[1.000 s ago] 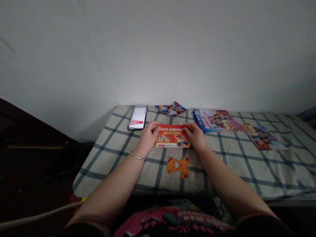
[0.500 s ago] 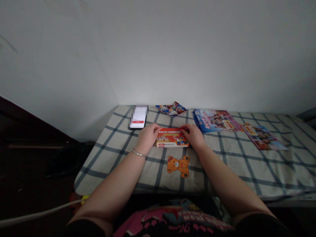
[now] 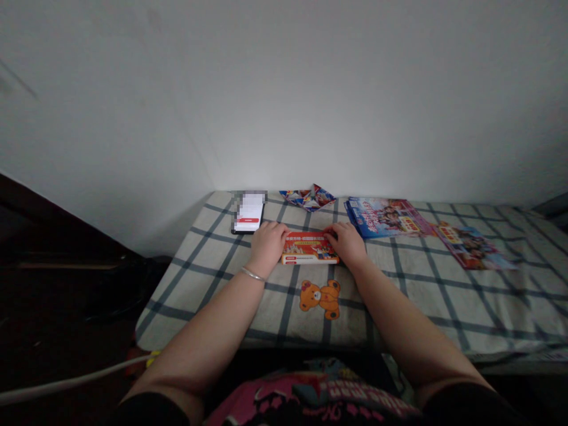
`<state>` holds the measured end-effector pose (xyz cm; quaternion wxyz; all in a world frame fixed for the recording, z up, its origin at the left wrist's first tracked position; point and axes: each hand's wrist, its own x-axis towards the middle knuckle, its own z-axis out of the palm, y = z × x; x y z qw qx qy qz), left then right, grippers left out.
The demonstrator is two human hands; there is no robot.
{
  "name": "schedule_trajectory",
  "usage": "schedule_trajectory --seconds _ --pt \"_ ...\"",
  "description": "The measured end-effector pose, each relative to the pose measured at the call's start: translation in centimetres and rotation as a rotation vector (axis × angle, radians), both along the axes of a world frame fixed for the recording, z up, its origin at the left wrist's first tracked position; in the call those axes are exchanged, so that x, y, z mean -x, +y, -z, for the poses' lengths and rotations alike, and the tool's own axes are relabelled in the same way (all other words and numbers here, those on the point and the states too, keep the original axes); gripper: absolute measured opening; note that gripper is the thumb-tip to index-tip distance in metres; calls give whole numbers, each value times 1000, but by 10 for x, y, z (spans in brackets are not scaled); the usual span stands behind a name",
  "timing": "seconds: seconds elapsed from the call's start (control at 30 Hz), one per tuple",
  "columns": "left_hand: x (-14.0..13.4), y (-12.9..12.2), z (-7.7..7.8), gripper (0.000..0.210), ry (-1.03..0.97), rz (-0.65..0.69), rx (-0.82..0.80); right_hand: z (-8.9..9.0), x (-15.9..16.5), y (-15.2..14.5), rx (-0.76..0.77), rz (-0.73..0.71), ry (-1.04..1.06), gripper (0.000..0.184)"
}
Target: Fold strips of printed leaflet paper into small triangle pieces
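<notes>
A folded red-and-orange printed leaflet with white lettering and cartoon figures lies on the checked cloth in front of me. My left hand grips its far left corner, with fingers bent and pressed together. At the far right corner, my right hand pinches the leaflet between thumb and fingers. The fingertips hide parts of both corners. Just nearer to me is a printed teddy bear on the cloth. Beyond the leaflet sits a folded paper shape with blue and red print.
A smartphone with a lit screen lies left of the paper shape. Right of my hands is a stack of colourful leaflets, with another leaflet beside it. The table meets a white wall at the back.
My left hand has shifted slightly to the right and covers more of the leaflet's left corner. The leaflet's printed face looks a little shorter. My right hand stays almost in place.
</notes>
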<state>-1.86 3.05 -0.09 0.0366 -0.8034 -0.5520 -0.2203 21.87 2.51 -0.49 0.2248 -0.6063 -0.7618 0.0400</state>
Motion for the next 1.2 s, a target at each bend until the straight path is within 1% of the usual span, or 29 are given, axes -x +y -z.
schedule_trajectory --seconds 0.17,0.4,0.53,0.63,0.83,1.0,1.2 --pt "-1 0 2 20 70 3 -10 2 0 1 -29 -3 -17 13" --pt "-2 -1 2 19 103 -6 -14 3 -1 3 -9 3 -39 14" --pt "-4 -5 -3 18 123 -27 -25 2 0 2 0 6 -53 16" --pt "-8 -10 -8 21 153 -48 -65 2 0 1 -3 5 -47 17" --pt "-9 -9 -12 21 222 102 -48 0 0 -1 -2 -15 -28 20" --pt "-6 -2 -14 21 173 169 31 -2 -1 0 -34 -24 -82 21" --pt "-3 0 -21 22 167 220 89 -8 -4 0 -11 -86 -145 21"
